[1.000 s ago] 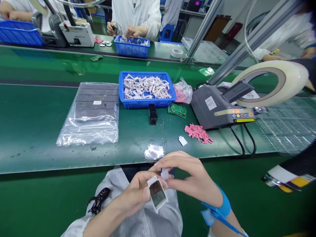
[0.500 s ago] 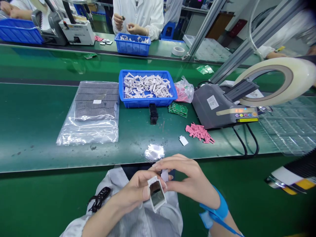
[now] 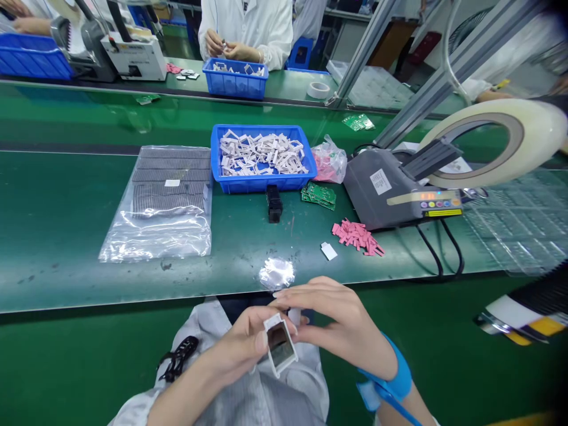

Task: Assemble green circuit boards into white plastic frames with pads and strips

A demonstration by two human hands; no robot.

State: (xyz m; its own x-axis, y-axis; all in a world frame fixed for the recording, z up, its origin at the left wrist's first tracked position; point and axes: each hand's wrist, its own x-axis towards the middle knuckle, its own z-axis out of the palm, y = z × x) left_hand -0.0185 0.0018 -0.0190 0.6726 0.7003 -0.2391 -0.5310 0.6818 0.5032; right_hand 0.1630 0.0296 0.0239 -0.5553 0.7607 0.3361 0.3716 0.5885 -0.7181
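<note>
A white moulded-plastic rectangular frame (image 3: pixel 280 344) with a dark glassy window sits tilted in the left hand (image 3: pixel 235 346), whose fingers (image 3: pixel 260 343) curl closed around it. The right hand (image 3: pixel 337 319), wearing a blue fabric wrist strap (image 3: pixel 397 376), arches over the frame's far end, partly curled beside a small white piece (image 3: pixel 293 316); whether it grips that piece is hidden. Both hands are just nearer than the green bench (image 3: pixel 66 236). Frame and hands barely differ from the earlier view.

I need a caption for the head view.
Left hand holds a white plastic frame, right hand beside it, at a green workbench.
</note>
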